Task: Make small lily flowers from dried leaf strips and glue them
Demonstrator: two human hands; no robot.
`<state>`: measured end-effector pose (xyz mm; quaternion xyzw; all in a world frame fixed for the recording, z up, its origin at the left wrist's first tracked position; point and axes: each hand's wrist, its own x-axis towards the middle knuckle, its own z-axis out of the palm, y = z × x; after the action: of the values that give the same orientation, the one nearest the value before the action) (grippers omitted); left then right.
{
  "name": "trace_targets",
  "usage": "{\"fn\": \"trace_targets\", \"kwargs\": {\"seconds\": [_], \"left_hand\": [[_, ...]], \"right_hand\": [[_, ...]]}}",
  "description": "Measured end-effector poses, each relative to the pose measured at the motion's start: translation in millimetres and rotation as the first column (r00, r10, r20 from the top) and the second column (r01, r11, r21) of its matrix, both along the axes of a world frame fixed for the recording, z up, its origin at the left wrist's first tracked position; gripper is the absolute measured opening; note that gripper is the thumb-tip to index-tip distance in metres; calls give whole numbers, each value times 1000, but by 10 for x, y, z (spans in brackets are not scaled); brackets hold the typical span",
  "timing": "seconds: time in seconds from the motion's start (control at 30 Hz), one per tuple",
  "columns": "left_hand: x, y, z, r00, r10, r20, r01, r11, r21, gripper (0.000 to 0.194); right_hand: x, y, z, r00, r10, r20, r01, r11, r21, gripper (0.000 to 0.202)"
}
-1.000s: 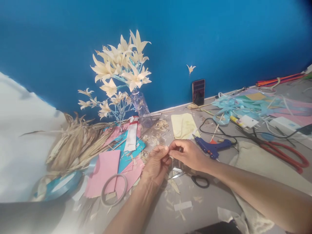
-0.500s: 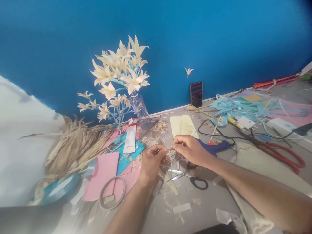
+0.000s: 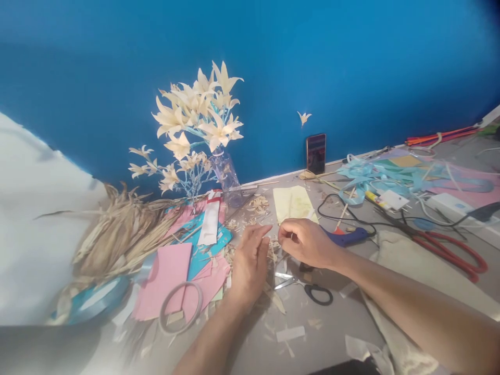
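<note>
My left hand [image 3: 252, 263] is held over the scraps with its fingers stretched and the thumb apart. Beside it, my right hand [image 3: 302, 240] has thumb and fingertips curled into a pinch; whatever they hold is too small to make out. Pale dry husk scraps [image 3: 273, 252] lie under and between the hands. Just below them rest scissors with black handles [image 3: 318, 295], blades apart and partly covered by scraps. A yellow paper sheet [image 3: 295, 200] lies beyond my right hand. Partly behind my right wrist is a blue glue gun [image 3: 349, 237].
At left are a dried husk bundle [image 3: 117, 229], pink paper [image 3: 167, 276], a tape ring [image 3: 163, 312] and a blue ribbon roll [image 3: 97, 299]. A bottle [image 3: 228, 179] holds cream flowers [image 3: 216, 130]. A phone [image 3: 315, 153] leans on the wall. Red-handled shears [image 3: 457, 252] and cables lie right.
My left hand has drawn slightly away from the right and its fingers have straightened out of a pinch. My right hand stays pinched in nearly the same place.
</note>
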<state>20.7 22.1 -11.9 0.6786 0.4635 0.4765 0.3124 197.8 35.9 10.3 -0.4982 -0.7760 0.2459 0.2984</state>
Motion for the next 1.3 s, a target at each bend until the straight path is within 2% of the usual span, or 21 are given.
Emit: {"fn": "trace_targets", "kwargs": {"seconds": [0.07,0.13,0.2,0.27,0.4,0.5,0.63,0.8,0.9,1.0,1.1,1.2,1.3], "left_hand": [[13,4,-12,984,41,174,-7,981,-193,24],[25,12,-25,910,56,412,125,908,-399,23],[38,19,-34,788,69,611,307,817,-489,24],[50,18,-43,702,99,705,401,763,-506,28],[75,5,-70,650,155,744,399,763,-508,36],[89,7,-95,657,163,736,368,783,-501,33],[107,21,-107,682,180,709,323,795,-513,26],[127,0,-65,648,229,727,318,786,-530,24],[128,-29,-29,616,218,757,367,770,-522,33],[129,-48,-16,631,167,758,404,763,-505,44],[139,-46,-27,646,171,744,382,771,-509,39],[146,-35,-43,628,180,757,391,768,-506,35],[140,-25,-58,625,177,760,387,776,-499,34]], "right_hand": [[-6,-4,-5,999,5,-49,-6,1000,-26,13],[-12,-5,-14,989,-3,-145,-13,994,-105,14],[-21,-2,-30,964,-15,-264,-42,977,-208,18],[-34,2,-51,929,-35,-368,-78,955,-287,20],[-69,-6,-79,868,-97,-487,-117,913,-391,17],[-94,-22,-81,844,-125,-521,-130,896,-425,18],[-123,-32,-93,841,-139,-523,-97,913,-397,17],[-148,-32,-119,838,-167,-520,-48,926,-375,15],[-164,-41,-110,808,-130,-575,-118,920,-374,19],[-182,-65,-91,762,-111,-638,-206,893,-401,20],[-194,-88,-97,742,-121,-659,-230,878,-421,18],[-192,-89,-132,756,-130,-641,-206,883,-421,18],[-184,-73,-162,831,-140,-539,-98,916,-389,17]]}}
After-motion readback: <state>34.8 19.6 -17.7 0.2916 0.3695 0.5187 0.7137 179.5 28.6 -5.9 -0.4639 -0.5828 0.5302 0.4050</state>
